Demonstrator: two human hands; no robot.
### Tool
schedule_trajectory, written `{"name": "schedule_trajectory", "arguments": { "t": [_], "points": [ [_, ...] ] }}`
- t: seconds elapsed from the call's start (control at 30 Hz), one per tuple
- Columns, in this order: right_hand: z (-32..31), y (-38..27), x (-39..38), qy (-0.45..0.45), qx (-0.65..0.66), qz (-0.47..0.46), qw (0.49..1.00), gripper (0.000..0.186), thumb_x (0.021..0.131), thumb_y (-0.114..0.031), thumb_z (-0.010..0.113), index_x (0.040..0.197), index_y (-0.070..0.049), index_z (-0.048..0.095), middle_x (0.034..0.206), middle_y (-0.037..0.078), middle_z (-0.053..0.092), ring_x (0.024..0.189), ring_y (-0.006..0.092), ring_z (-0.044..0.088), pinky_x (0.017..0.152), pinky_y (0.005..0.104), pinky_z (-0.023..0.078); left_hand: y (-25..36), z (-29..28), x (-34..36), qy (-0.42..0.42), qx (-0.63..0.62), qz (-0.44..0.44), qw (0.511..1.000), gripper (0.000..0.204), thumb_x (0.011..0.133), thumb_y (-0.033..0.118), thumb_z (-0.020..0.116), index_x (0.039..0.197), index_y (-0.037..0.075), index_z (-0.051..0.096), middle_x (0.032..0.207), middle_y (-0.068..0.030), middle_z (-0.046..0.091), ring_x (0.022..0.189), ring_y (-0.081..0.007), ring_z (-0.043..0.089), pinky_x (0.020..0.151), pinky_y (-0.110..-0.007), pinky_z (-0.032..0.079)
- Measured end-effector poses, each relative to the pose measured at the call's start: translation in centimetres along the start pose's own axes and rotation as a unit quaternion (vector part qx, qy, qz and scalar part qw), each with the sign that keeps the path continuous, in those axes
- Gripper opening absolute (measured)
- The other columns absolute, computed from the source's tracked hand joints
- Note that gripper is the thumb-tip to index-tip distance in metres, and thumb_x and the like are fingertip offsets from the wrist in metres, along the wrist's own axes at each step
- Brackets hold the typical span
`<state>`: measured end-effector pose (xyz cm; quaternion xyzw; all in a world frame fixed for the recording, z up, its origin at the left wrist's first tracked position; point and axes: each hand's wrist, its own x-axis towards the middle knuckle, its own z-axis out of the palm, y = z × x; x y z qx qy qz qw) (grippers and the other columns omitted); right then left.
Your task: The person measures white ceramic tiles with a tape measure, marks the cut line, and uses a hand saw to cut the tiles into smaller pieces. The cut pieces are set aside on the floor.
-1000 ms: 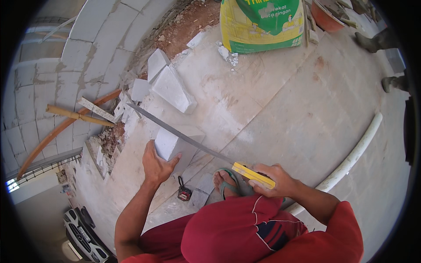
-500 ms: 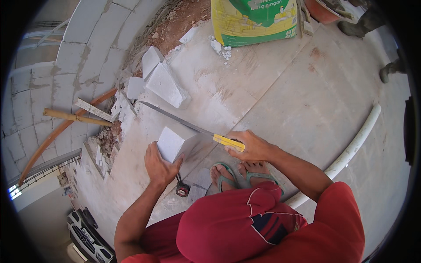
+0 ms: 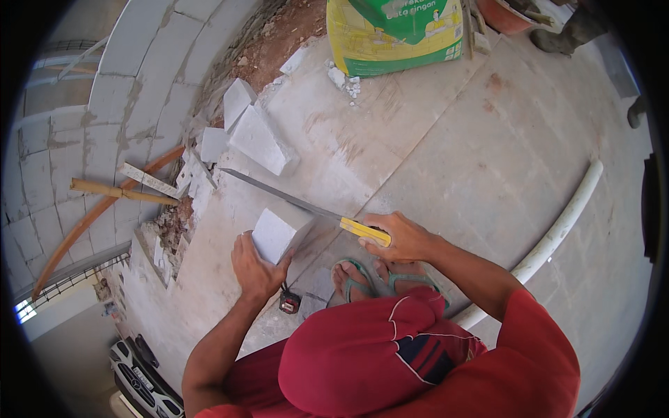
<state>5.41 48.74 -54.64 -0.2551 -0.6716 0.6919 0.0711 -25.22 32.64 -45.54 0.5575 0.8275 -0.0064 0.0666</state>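
Note:
My right hand [image 3: 398, 237] is closed round the yellow handle of a handsaw [image 3: 282, 200]. The grey blade points away to the left, along the far upper edge of a white lightweight block [image 3: 276, 235]. My left hand [image 3: 258, 263] grips that block's near end, fingers on its left side and thumb on the near right. Whether the teeth touch the block I cannot tell. Just right of my left wrist lies a small dark tape measure [image 3: 290, 301] on the floor.
Several cut white blocks [image 3: 263, 139] lie beyond the saw tip. A green and yellow bag [image 3: 397, 36] stands at the far side. A white pipe [image 3: 561, 226] curves along the right. Wooden strips [image 3: 104, 209] lean by the block wall [image 3: 104, 97]. Another person's boot [image 3: 557, 42] shows at far right.
The saw and both hands have hardly moved against the block. The view has shifted slightly, and the other person's feet at far right have changed place.

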Motion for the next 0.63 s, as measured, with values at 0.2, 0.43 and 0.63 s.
{"name": "schedule_trajectory", "arguments": {
  "t": [0.2, 0.43, 0.63],
  "points": [
    [1.9, 2.4, -0.3, 0.033, 0.023, -0.005, 0.999, 0.037, 0.098, -0.031, 0.072, 0.117, 0.001, 0.068, 0.094, 0.029, 0.073, 0.083, 0.0451, 0.071, 0.078, 0.0493, 0.056, 0.9, 0.1, 0.0, -0.012, -0.006, -0.019, 1.0, 0.082, 0.074, 0.039, 0.094, 0.129, -0.005, 0.052, 0.116, -0.025, 0.058, 0.112, -0.0471, 0.056, 0.097, -0.055, 0.045],
    [3.3, 4.3, 0.6, 0.092, 0.015, -0.058, 0.994, 0.035, 0.101, -0.029, 0.07, 0.117, 0.002, 0.068, 0.096, 0.031, 0.073, 0.086, 0.0458, 0.072, 0.08, 0.0487, 0.057, -1.1, 0.6, -0.1, 0.027, -0.014, 0.018, 0.999, 0.085, 0.07, 0.04, 0.097, 0.129, -0.004, 0.054, 0.116, -0.0218, 0.059, 0.112, -0.044, 0.058, 0.097, -0.054, 0.046],
    [1.2, 6.3, -1.2, 0.135, 0.022, -0.054, 0.989, 0.034, 0.102, -0.031, 0.072, 0.104, 0.002, 0.076, 0.08, 0.011, 0.07, 0.077, 0.0228, 0.069, 0.071, 0.0376, 0.053, -0.5, -0.9, 0.9, -0.04, -0.025, -0.023, 0.999, 0.081, 0.07, 0.041, 0.097, 0.125, 0.0, 0.053, 0.121, -0.0215, 0.061, 0.118, -0.0426, 0.06, 0.099, -0.054, 0.047]
  ]
}}
